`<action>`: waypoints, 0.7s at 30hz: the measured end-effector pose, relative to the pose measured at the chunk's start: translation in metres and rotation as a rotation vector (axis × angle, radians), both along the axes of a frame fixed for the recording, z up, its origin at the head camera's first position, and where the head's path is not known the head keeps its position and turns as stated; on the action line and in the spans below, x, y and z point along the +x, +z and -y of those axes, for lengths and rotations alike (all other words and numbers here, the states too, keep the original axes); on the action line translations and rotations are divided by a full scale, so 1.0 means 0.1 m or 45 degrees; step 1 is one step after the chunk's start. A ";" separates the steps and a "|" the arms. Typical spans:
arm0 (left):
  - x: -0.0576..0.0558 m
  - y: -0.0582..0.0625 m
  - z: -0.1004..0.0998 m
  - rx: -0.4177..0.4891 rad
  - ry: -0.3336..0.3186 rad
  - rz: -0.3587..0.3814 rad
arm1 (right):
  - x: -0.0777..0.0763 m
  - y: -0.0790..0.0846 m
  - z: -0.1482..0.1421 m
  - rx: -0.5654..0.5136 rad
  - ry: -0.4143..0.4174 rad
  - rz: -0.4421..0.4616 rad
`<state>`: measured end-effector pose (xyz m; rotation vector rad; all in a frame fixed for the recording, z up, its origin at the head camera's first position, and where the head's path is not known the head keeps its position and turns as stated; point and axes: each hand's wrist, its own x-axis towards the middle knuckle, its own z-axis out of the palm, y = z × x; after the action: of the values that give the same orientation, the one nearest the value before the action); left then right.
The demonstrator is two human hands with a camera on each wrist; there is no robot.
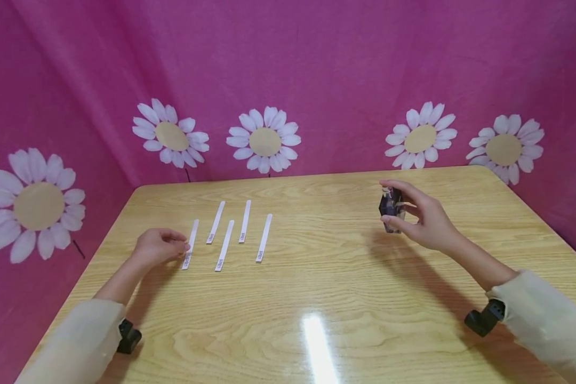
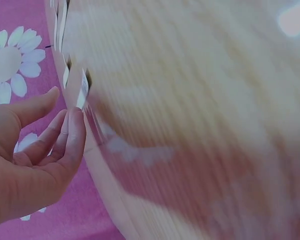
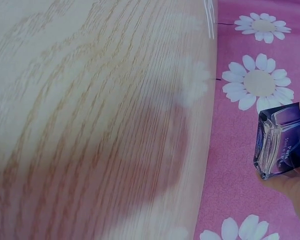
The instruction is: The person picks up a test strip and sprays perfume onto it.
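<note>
Dark-purple glass bottle (image 1: pixel 390 207): right of frame, pinched in the right hand (image 1: pixel 424 221); likely slick, fragile, best gripped by its sides.
Slim white paper strips (image 1: pixel 224 246): left of centre; probably light.
Left hand (image 1: pixel 157 248): thumb apart, at leftmost strip (image 1: pixel 193 232).

White strips (image 1: pixel 264 238); purple bottle (image 3: pixel 282 142) — pink cloth (image 1: pixel 336 64), white daisies (image 1: pixel 265 142) — tan, wood-grained table (image 1: pixel 317 277).

Tabletop (image 1: pixel 360 330): wood grain, smooth glossy coat, mirrors the backdrop flowers (image 1: pixel 265 141). Bottle (image 3: pixel 285 145): looks like purple-tinted glass, clear thick edge, shiny flat faces, printed lettering. Strips (image 1: pixel 224 245): white paper by the look, matt, printed at one end. Backdrop (image 1: pixel 326 64): pink cloth, matt, soft folds. Sleeves (image 1: pixel 542 314): pale matt cloth. Wrist units (image 1: pixel 485 318): black, plastic-looking.
</note>
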<state>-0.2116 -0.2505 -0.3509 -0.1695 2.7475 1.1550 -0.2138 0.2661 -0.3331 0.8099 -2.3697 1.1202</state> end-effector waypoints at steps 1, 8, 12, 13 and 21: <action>-0.02 0.01 -0.02 -0.007 -0.008 -0.011 | 0.00 0.00 0.00 0.002 -0.002 0.001; -0.15 0.05 -0.18 -0.023 -0.004 -0.029 | 0.01 0.01 -0.02 0.035 -0.016 -0.026; -0.22 0.07 -0.28 0.001 -0.010 -0.020 | 0.01 0.01 -0.04 0.034 -0.015 -0.034; -0.23 0.07 -0.30 0.003 -0.012 -0.020 | 0.02 0.00 -0.04 0.036 -0.015 -0.034; -0.33 0.03 -0.41 0.006 -0.019 -0.022 | 0.02 0.01 -0.07 0.050 -0.024 -0.021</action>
<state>-0.2446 -0.2092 -0.3478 -0.1393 2.7561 1.1643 -0.2114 0.2731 -0.3326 0.8049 -2.3874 1.0587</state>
